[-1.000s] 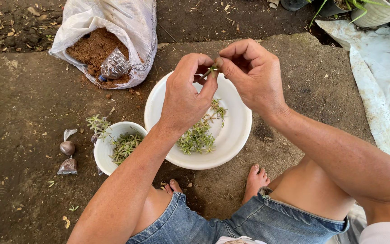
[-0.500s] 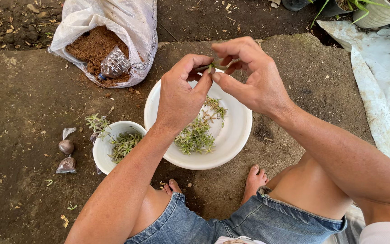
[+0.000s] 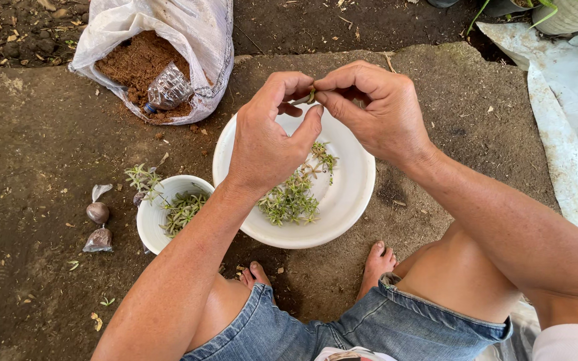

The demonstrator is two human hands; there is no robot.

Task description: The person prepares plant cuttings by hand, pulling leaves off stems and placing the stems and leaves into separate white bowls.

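My left hand (image 3: 269,137) and my right hand (image 3: 372,110) meet above a large white bowl (image 3: 352,194). Both pinch the same small green plant cutting (image 3: 311,95) between thumb and fingertips. Inside the bowl lies a loose pile of small green succulent cuttings (image 3: 292,197). To its left stands a smaller white bowl (image 3: 148,220) holding more green cuttings (image 3: 180,208), some hanging over its rim.
A white sack (image 3: 195,40) of brown soil with a cut clear plastic bottle (image 3: 167,88) in it lies at the upper left. Two small tied plastic bags (image 3: 98,227) sit left of the small bowl. A white sheet (image 3: 573,120) covers the right. My bare feet rest below the bowl.
Both hands stayed over the large bowl, shifting slightly while the fingers worked the small cutting between them. The bowls and sack have not moved.
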